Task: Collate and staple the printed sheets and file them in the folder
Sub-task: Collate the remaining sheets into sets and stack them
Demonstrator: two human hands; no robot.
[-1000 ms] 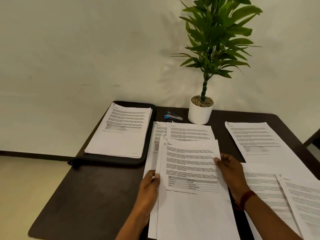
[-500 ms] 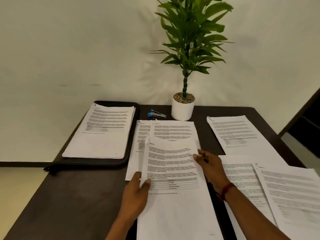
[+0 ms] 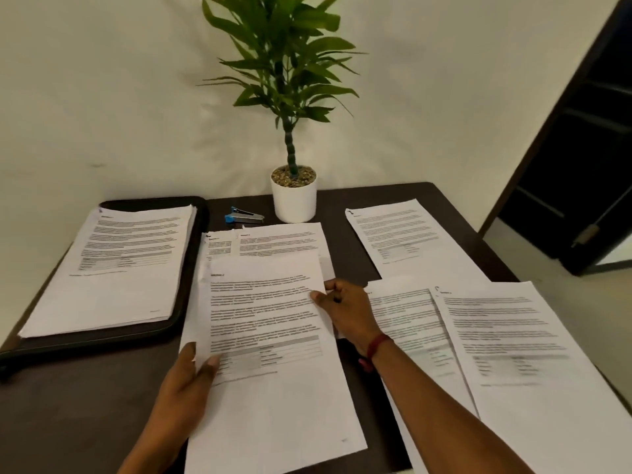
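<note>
Over the middle pile (image 3: 273, 241), I'm pinching the top sheet (image 3: 270, 398) by its edges, left hand (image 3: 186, 388) and right hand (image 3: 349, 311) both, taking it slow and squaring corners before stapling.

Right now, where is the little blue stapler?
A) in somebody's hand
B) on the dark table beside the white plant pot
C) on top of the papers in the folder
B: the stapler lies on the table just left of the white plant pot, and nothing touches it.

Centre sheet (image 3: 273, 398) headed what looks like "Section 2", body text too blurred to read
</note>
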